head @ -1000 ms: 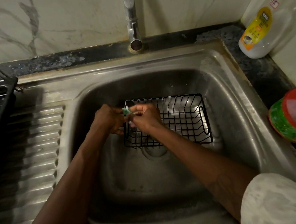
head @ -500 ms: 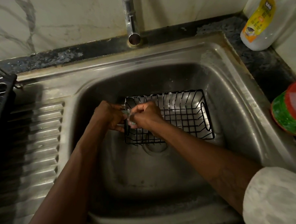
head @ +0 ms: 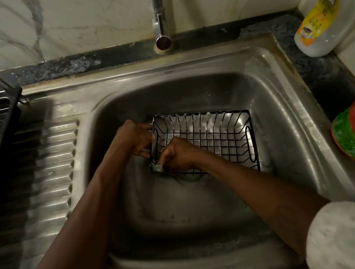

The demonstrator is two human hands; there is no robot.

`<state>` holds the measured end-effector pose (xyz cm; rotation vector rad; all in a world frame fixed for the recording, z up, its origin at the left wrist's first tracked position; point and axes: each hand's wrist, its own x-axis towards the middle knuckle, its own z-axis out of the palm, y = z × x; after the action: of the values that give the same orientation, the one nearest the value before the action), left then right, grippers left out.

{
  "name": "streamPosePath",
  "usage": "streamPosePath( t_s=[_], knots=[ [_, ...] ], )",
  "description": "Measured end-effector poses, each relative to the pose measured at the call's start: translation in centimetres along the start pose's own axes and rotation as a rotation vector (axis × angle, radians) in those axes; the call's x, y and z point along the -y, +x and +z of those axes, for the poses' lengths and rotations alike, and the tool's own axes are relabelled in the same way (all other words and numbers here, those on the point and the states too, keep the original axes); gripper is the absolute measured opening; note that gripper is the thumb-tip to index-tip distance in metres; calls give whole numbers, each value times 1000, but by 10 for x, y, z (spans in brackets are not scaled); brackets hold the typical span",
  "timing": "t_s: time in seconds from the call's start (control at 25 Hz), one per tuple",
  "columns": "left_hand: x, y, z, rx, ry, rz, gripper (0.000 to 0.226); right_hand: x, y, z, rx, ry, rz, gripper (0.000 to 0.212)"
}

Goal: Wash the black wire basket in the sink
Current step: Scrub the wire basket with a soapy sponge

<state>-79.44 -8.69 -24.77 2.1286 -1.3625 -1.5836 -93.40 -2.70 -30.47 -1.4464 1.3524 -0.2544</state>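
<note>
Both hands are at the left end of the black wire basket (head: 224, 134), mid-frame: left hand (head: 134, 138) grips the end wire from outside, right hand (head: 177, 155) reaches inside pinching a small greenish scrubber (head: 156, 167) (blurry). It sits in the sink (head: 189, 209), over the drain (head: 193, 177).

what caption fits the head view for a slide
Left hand grips the black wire basket in the steel sink while the right hand holds a small pale pad at its near corner.
</note>
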Motion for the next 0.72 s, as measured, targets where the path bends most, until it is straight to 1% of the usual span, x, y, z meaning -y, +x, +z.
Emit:
streamPosePath(
  t_s=[0.08, 0.2, 0.28, 0.32, 0.36, 0.44, 0.48, 0.52, 0.56, 0.64, 0.68, 0.72],
  knots=[
    [0, 1, 0, -8, -16, -20, 29, -2, 9, 6, -97, -71, 86, 13],
    [1, 2, 1, 0, -1, 7, 32, 2, 20, 12, -274, -41, 152, 9],
    [1, 1, 1, 11, -38, -8, 35, 6, 22, 12, -368, -7, 181, 8],
    [1, 1, 0, 10, -48, -13, 35, 7, 21, 10, -362, 29, 191, 11],
    [1, 2, 0, 4, -49, -10, 36, 9, 18, 7, -305, 123, 207, 15],
    [1, 3, -1, -12, -18, -2, 38, 12, 7, 2, -106, 465, 203, 18],
    [1, 5, -1, -23, -7, -5, 39, 14, 3, 0, -40, 557, 191, 17],
    [3, 6, -1, -29, -15, -13, 39, 14, 3, -2, -34, 511, 196, 17],
    [3, 6, -1, -22, -36, -24, 39, 13, 6, -2, -66, 377, 226, 19],
    [3, 9, -1, -6, -72, -36, 40, 11, 18, 1, -144, 29, 282, 20],
    [4, 11, -1, -6, -63, -30, 41, 10, 23, 2, -199, -37, 287, 17],
    [4, 12, -2, -10, -46, -24, 43, 9, 29, 4, -275, -31, 271, 12]
  ],
)
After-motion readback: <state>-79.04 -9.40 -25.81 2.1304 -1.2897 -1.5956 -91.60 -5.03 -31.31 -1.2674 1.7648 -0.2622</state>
